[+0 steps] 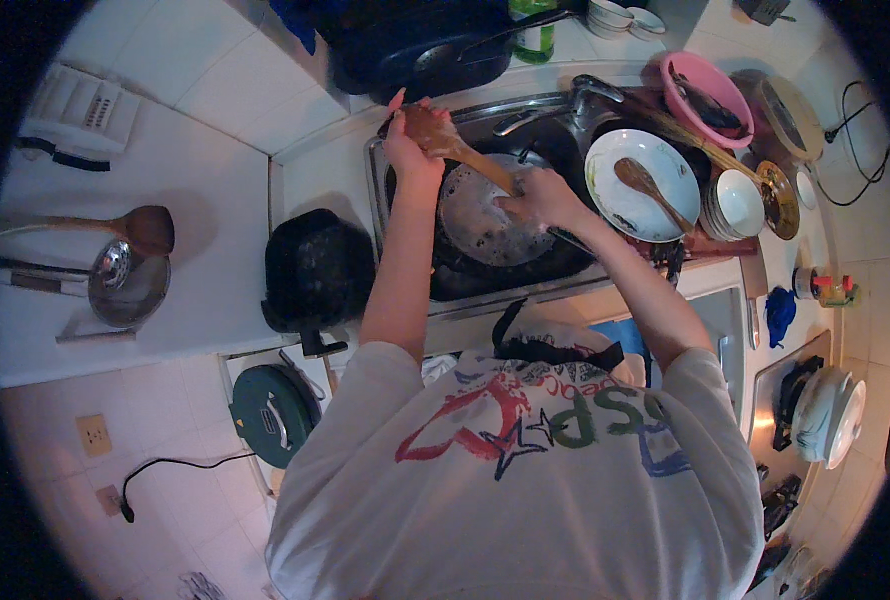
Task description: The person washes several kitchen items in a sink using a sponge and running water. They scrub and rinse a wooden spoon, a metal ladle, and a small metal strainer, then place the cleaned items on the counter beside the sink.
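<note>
A wooden spatula (483,168) lies slantwise above the left part of the sink (565,283). My left hand (412,152) grips its broad, wet head, the fingers partly behind it. Near the lower end of the handle is my right hand (547,203), closed around it; whether a cloth is also in those fingers cannot be seen. Directly beneath, a round pan of cloudy, foamy water (480,225) stands in the dark basin. Right of my right hand rests a large white plate (620,150) with another wooden spatula (650,188) lying on it.
The faucet (595,90) rises behind the sink. Stacked white bowls (737,203) and a pink basin (710,65) stand at the right. At the left is a black air-fryer basket (317,270). Utensils (130,265) hang on the left wall; a knife (753,300) lies near the right counter edge.
</note>
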### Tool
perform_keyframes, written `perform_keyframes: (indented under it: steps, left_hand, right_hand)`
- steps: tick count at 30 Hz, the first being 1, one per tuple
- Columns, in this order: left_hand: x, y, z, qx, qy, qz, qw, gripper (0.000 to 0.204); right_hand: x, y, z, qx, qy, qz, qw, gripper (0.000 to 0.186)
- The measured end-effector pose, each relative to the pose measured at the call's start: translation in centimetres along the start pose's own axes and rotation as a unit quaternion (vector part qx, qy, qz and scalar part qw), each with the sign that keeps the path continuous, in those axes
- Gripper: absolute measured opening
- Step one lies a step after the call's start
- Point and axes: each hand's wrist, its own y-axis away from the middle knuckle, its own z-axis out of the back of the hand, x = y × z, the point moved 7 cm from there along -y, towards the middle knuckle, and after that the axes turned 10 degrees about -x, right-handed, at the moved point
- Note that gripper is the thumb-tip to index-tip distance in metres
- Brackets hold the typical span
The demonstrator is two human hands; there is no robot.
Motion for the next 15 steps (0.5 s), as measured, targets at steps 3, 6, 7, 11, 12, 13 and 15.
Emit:
perform_keyframes:
  steps: [3,6,7,11,12,13,15]
  left_hand:
    - [2.5,1.8,-1.1,0.066,-0.039,0.024,0.997,0.029]
    - [3.2,2.5,-1.1,0.086,-0.068,0.033,0.993,0.036]
    - [3.0,2.5,-1.1,0.101,-0.07,0.022,0.992,0.038]
    - [1.9,1.7,0.0,0.108,-0.053,0.051,0.991,0.034]
    - [1.2,1.4,0.4,0.093,-0.056,0.038,0.993,0.034]
    - [0.6,1.0,0.7,0.078,-0.059,0.027,0.995,0.034]
    - [-0.7,0.2,1.1,0.063,-0.045,0.016,0.997,0.033]
  right_hand:
    - [2.1,-1.6,-0.7,0.095,-0.28,-0.047,0.954,0.033]
    - [3.6,-2.7,-1.1,0.099,-0.435,-0.088,0.891,0.034]
    - [4.0,-2.9,-1.3,0.094,-0.475,-0.088,0.871,0.035]
    - [4.4,-2.0,-2.5,0.102,-0.498,-0.127,0.852,0.033]
    - [4.7,-1.6,-2.6,0.114,-0.472,-0.107,0.868,0.032]
    - [4.8,-1.3,-2.4,0.11,-0.443,-0.09,0.885,0.031]
    - [4.4,-0.2,-1.7,0.101,-0.377,-0.066,0.918,0.032]
